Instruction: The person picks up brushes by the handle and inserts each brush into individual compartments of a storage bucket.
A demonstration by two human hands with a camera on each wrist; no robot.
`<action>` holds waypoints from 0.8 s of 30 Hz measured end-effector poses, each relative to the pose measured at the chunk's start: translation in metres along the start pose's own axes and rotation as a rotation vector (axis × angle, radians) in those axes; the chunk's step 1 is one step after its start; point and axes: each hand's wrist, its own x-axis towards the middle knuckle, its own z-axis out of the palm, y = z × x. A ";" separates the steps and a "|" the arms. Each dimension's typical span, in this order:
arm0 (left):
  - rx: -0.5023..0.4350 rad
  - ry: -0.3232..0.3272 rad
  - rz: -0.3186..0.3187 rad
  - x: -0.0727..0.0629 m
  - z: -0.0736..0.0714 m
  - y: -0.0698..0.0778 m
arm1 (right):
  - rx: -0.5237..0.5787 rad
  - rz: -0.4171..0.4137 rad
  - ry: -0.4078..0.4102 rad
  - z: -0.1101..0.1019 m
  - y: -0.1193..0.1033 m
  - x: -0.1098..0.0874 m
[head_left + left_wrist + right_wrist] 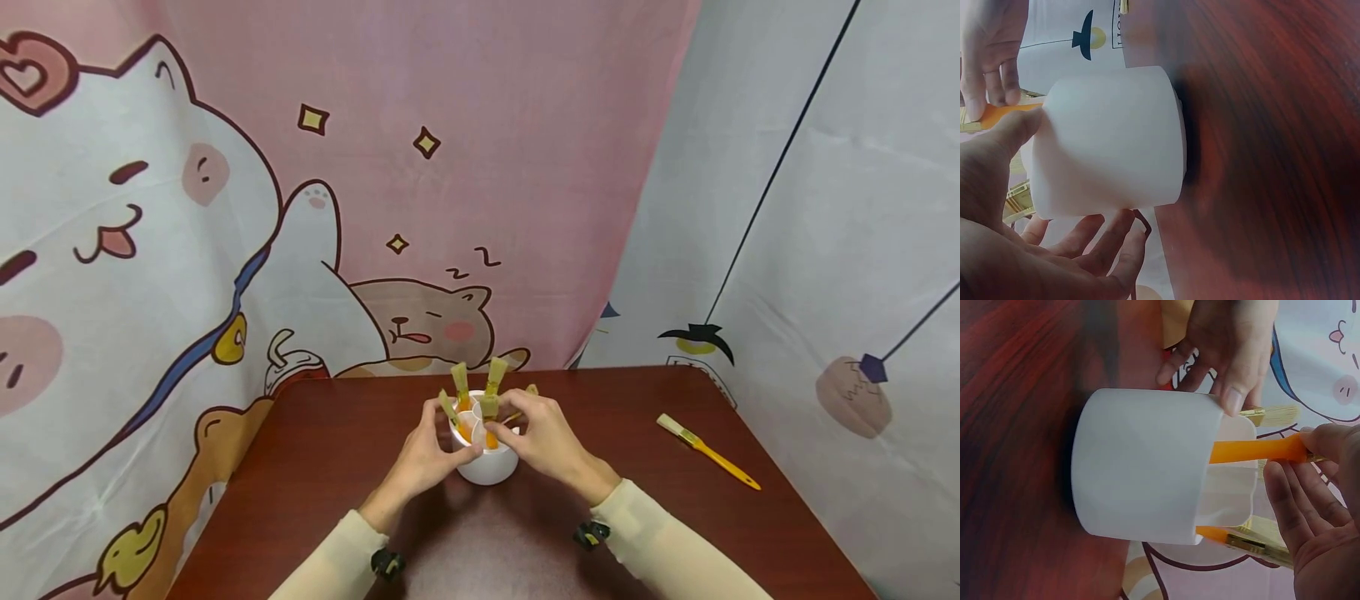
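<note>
A white divided holder point(487, 472) stands upright on the table with several paintbrushes in it, bristles up. My left hand point(422, 457) grips its left side, the thumb at the near rim and the fingers along the side in the left wrist view. My right hand point(553, 439) pinches a paintbrush point(1254, 450) near the top of its orange handle. That handle's lower end is hidden inside the holder's front. Another paintbrush point(1259, 544) leans out at the holder's other side, below my right fingers in the right wrist view.
One loose paintbrush point(708, 452) with a yellow handle lies on the right of the dark red table point(337, 433). Behind the table hangs a pink cartoon cloth point(525, 167), and a pale cloth point(825, 208) hangs at the right.
</note>
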 end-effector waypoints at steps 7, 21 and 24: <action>-0.012 0.001 0.004 0.000 0.001 0.000 | -0.010 -0.006 0.002 0.005 0.005 -0.004; -0.017 0.010 0.001 0.000 0.002 -0.004 | -0.105 -0.077 -0.017 0.011 0.012 -0.013; -0.026 0.007 0.001 0.000 0.003 -0.004 | -0.117 -0.084 -0.025 0.012 0.013 -0.016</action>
